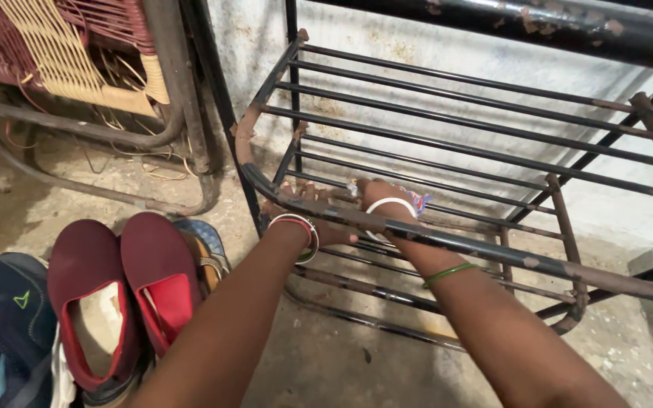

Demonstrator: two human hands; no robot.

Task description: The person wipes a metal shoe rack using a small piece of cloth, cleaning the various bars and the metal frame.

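A rusty black metal rack (447, 243) with slatted shelves stands against a pale wall. Both my arms reach under its middle shelf towards a lower shelf. My left hand (307, 202), with red, white and green bangles at the wrist, lies behind the front rail, its fingers curled over a thin lower bar (319, 190). My right hand (376, 190) sits just beside it, wearing a white bangle and a green one further up the arm. A small colourful bit (419, 201) shows at the right wrist. The rail hides part of both hands.
A pair of maroon slip-on shoes (119, 291) lies on the concrete floor at the left, with a sandal (204, 253) behind them and dark blue shoes (5, 325) at the far left. A woven cot frame (77, 53) leans at the upper left.
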